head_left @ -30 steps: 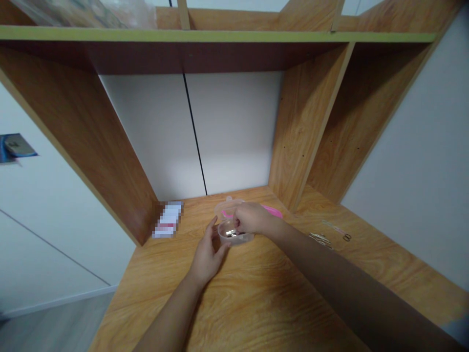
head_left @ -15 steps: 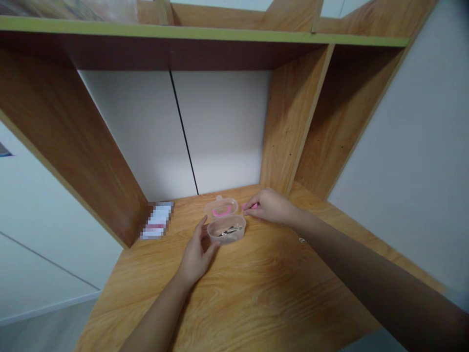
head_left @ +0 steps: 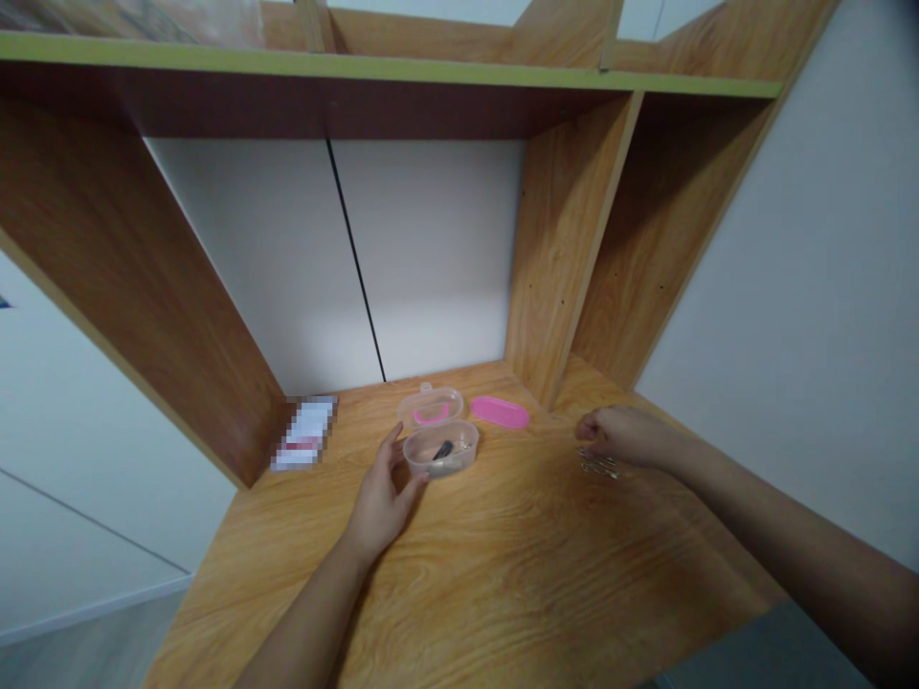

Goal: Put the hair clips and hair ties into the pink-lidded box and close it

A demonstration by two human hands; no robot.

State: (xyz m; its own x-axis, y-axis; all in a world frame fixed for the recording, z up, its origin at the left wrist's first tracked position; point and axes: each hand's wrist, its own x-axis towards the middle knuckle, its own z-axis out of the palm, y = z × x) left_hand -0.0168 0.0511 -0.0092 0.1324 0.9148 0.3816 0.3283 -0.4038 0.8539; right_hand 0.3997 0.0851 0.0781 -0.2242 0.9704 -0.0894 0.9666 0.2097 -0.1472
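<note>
Presently, my right hand (head_left: 616, 433) is low over the table (head_left: 503, 574), at the right, with the fingers curled inward and narrow; whether something is between them, I cannot tell. Just beneath and before it lie the clips (head_left: 598, 466), a small shiny group, close to one another; whether my fingers touch them, I also cannot tell.

My left hand (head_left: 377, 500) makes a wide curve around the left end of the box (head_left: 440, 463), with the thumb at the near wall and the other fingers on the far side. The box is clear and oval, and it stands upright on the table, well apart from the clips. Inside it are a dark piece (head_left: 443, 450) and a pale shiny piece, too small to name surely. Directly behind the box, the clear lid (head_left: 413, 411) lies open, with a pink handle (head_left: 432, 416).

To the right of the lid, near it, a pink plate (head_left: 501, 413) lies flat. Farther to the left, beside the upright board (head_left: 165, 297), lies a blurred paper (head_left: 307, 433). Above all this runs the shelf (head_left: 373, 66), with a clear bag (head_left: 193, 19) on its left part.
</note>
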